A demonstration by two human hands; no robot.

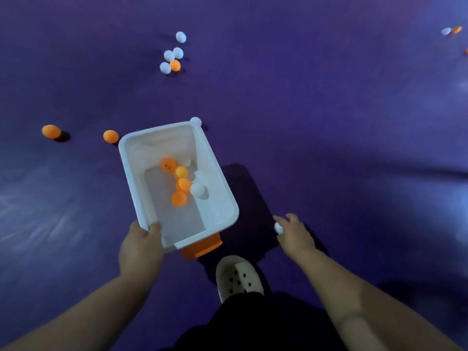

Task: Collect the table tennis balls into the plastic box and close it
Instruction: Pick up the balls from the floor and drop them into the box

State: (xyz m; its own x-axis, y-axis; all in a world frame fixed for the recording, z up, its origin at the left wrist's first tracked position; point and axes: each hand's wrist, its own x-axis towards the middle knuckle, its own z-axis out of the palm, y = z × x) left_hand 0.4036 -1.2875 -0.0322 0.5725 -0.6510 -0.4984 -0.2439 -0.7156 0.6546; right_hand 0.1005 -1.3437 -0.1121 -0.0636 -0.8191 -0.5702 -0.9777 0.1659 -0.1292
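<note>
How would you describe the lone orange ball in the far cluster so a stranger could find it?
Start at the white plastic box and look up the purple floor to the cluster of balls. The orange ball sits at its near edge, the only orange one among white.

Open white plastic box [222,198] holds orange and white balls [183,184] — others [172,59] lie scattered on the purple floor

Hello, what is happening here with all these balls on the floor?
A person is gathering table tennis balls. The left hand holds the open plastic box by its near corner; several orange and white balls already lie inside. The right hand holds one white ball, beside the box. More balls remain on the purple floor, including a cluster ahead. No lid is on the box.
</note>
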